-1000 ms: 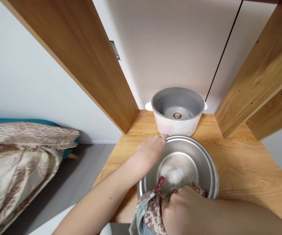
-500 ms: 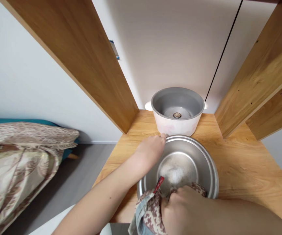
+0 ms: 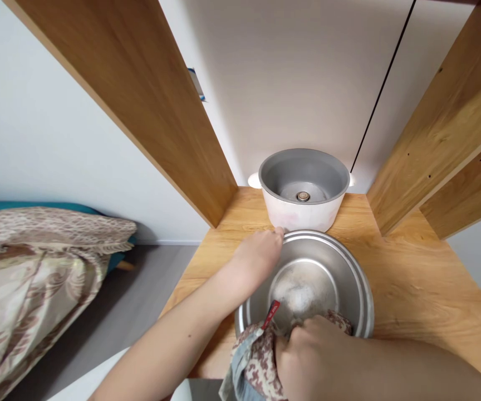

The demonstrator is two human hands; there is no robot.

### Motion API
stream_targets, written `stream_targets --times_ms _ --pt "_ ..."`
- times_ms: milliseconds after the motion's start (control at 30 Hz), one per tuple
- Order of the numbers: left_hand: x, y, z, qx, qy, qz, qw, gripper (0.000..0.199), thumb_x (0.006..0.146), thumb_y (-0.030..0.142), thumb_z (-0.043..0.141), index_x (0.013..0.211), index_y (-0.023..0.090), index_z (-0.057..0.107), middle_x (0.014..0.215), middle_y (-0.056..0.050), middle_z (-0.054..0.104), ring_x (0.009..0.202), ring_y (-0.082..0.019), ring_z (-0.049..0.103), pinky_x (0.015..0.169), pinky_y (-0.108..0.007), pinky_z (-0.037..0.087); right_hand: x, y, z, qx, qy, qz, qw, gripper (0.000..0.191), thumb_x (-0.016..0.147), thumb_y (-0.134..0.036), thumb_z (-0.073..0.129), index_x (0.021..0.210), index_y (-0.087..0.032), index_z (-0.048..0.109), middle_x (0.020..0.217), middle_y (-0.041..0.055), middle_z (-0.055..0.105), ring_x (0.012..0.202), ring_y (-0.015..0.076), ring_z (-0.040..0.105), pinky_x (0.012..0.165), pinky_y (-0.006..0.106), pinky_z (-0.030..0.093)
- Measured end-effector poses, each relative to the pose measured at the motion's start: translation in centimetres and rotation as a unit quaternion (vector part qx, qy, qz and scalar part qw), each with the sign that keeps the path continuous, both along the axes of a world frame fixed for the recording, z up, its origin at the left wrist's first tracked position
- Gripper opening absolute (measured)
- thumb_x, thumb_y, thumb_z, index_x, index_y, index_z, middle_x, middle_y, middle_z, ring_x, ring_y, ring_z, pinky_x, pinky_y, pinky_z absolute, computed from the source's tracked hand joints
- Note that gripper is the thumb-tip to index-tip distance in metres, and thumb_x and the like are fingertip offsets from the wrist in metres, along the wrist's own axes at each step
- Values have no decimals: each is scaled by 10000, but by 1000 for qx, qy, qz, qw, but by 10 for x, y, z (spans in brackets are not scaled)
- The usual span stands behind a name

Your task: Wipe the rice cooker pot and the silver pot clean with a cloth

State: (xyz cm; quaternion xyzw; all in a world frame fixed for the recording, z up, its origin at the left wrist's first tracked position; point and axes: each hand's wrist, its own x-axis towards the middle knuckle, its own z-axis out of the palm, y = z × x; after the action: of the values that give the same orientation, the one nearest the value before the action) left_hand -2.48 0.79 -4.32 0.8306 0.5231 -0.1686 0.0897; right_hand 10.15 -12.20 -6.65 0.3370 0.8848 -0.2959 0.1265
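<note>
Far out to the left of my grip, a patterned cover drapes over teal bedding above a gray floor. Closer in, 1 wooden post slants up, beyond my left forearm. My left hand is closed on the far-left rim of the shallow metal pan, fingers curled over the edge. The pan lies on the wooden tabletop, under and between my 2 hands. Nearer to me, the cloth, brown-and-cream with a gray-blue side, hangs over the pan's near rim, its red tag sticking up. My right hand is clamped on that cloth, knuckles up, bunching it inside the pan's near part. Straight beyond my grips, the white pot stands upright, open, 1 round metal piece at the bottom of its gray inside. Farther right of my grips, 2 wooden beams cross at a slant.
</note>
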Motion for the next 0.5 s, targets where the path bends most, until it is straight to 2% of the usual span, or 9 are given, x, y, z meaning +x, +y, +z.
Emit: stream_targets --times_ms 133,233,333,500 --pt "1 -1 1 -7 -14 11 1000 420 1039 -25 643 1439 88 702 1306 -245 885 1294 -375 874 1068 -391 660 3 0 3 -3 14 -3 1000 604 1158 -640 655 1298 -90 864 1194 169 903 950 328 869 723 407 545" --pt "0 -1 0 -7 -25 12 1000 401 1038 -28 637 1420 71 708 1294 -259 884 1281 -388 876 1066 -399 658 0 -2 -2 0 -4 -10 1000 580 1146 -640 683 1221 -98 874 1127 183 910 914 340 869 729 417 560" --pt "-1 0 0 3 -39 9 999 384 1030 -11 646 1392 94 720 1242 -241 892 1233 -382 884 1050 -415 667 -2 -2 -4 2 -23 -16 1000 577 1123 -641 720 1237 -96 872 1109 200 911 905 363 875 741 435 580" --pt "0 -1 2 -4 -6 4 1000 440 1041 -21 636 1457 100 711 1299 -238 889 1276 -363 875 1076 -408 659 0 -1 -1 1 -1 0 1000 567 1146 -629 693 1260 -105 878 1152 177 912 957 348 879 732 422 557"
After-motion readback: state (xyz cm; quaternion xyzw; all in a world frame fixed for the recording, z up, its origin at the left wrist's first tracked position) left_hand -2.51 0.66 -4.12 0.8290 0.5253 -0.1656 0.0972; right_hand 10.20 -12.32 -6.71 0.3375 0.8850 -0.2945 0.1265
